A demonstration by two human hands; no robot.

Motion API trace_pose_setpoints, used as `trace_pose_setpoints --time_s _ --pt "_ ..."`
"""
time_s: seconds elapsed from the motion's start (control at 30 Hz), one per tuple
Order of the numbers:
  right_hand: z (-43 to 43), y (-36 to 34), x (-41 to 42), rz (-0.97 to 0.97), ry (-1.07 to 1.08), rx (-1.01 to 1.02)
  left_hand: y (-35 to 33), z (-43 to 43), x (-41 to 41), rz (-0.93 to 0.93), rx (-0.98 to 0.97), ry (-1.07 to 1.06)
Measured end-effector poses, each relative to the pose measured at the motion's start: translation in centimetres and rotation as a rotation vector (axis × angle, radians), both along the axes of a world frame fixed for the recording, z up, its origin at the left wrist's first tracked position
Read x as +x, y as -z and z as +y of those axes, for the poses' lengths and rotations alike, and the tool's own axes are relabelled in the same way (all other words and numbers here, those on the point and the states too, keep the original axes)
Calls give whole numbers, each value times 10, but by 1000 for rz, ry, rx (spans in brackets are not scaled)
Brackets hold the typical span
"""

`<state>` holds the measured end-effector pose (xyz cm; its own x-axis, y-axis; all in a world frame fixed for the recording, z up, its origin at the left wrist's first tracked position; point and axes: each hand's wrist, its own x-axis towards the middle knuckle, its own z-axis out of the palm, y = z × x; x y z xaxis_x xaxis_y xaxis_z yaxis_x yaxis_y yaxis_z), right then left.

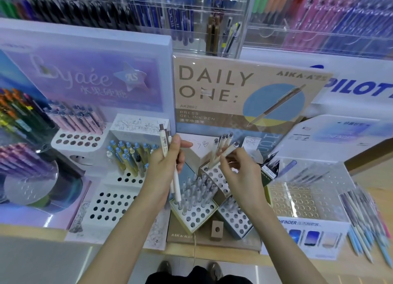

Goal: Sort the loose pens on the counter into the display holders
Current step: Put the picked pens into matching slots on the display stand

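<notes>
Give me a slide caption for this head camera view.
Left hand grips white pens over a perforated holder while the right hand pinches a beige pen at the Daily One display.

We see two white pens [177,184] upright, tips at the yellow-rimmed holder [198,216]'s ten o'clock corner, and a cream pen [231,148] tilted toward two o'clock over the white holder [217,179]

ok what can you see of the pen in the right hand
The cream pen is slim and plastic-looking, with a grey-blue push button at its upper end. It leans with its top toward the right, and its lower end is at the edge of the white perforated holder. The right hand pinches its middle between thumb and fingertips. Blur hides any print.
</notes>
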<state>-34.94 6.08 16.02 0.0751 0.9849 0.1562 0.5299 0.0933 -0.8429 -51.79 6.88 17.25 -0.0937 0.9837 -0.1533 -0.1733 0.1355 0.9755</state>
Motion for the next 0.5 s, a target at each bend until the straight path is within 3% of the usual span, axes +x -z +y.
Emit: trace_pose_setpoints --time_s 0.33,0.5 --pt "-4 4 -13 -173 -130 4 5 3 -4 -15 8 -4" --pt "1 9 -26 -253 -34 71 6 2 -6 -30 5 -7"
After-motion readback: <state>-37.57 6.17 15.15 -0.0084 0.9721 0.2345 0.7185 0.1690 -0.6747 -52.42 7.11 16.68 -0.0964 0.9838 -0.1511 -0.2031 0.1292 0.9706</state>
